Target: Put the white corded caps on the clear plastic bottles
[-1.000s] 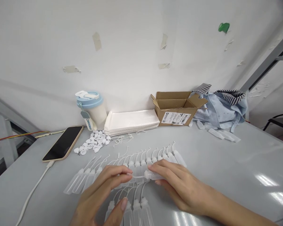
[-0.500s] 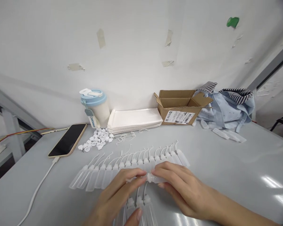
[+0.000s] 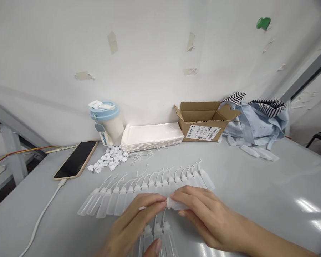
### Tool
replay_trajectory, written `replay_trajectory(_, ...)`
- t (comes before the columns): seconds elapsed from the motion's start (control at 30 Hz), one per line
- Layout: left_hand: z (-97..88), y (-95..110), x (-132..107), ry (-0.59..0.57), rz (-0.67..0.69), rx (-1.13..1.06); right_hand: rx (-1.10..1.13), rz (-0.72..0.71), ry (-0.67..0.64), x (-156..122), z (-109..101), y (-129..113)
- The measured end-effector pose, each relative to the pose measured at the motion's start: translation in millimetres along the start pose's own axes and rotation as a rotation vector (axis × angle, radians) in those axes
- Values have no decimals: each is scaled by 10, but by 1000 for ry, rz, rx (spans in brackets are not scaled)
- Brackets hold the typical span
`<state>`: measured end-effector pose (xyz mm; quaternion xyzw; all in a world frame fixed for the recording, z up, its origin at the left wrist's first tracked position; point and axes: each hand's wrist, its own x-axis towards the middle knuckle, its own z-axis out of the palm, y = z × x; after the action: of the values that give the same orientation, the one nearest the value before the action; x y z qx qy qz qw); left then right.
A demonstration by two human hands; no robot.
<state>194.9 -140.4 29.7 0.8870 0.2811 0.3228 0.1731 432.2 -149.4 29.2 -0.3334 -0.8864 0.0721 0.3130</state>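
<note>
My right hand [image 3: 203, 214] grips a small clear plastic bottle [image 3: 173, 204] lying sideways, neck pointing left. The fingers of my left hand [image 3: 139, 221] pinch a small white piece at the bottle's neck. Behind both hands a row of several clear bottles with thin curved tubes [image 3: 149, 191] lies side by side on the grey table [image 3: 256, 185]. More such bottles [image 3: 157, 235] lie under my left hand at the near edge.
A heap of white caps [image 3: 109, 160] and a charging phone [image 3: 76, 164] lie at the left. A blue-lidded cup [image 3: 107, 121], a stack of white trays [image 3: 152, 136], a cardboard box [image 3: 203, 121] and bundled cloth [image 3: 256, 121] stand against the wall.
My left hand has moved right until its fingertips meet the neck of the bottle in my right hand. The view has shifted slightly left and down.
</note>
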Motion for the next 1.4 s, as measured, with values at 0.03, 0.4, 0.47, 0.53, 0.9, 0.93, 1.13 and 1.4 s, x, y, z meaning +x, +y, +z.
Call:
replay_trajectory(0.03, 2, 3, -1, 9, -4, 4, -1, -3, -2, -1, -3, -3)
replay_trajectory(0.4, 15, 15, 9, 39, -26, -14, -6, -29, -34, 31, -25, -12)
replay_trajectory(0.47, 16, 17, 5, 30, -27, -2, -2, -35, -39, 31, -29, -15)
replay_trajectory(0.53, 21, 19, -1, 23, -20, -2, -1, -32, -58, 21, -26, -9)
replay_trajectory(0.9, 50, 16, 0, 38, 51, 41, -17, -32, -110, -14, 1, 35)
replay_trajectory(0.93, 50, 15, 4, 34, 53, 40, -22, -25, -103, -12, 2, 31)
replay_trajectory(1.13, 85, 7, 22, 63, 69, -12, -33, 11, -6, 0, -2, 16)
replay_trajectory(1.4, 116, -16, 33, 95, 57, -11, 22, 38, 9, -5, -17, 5)
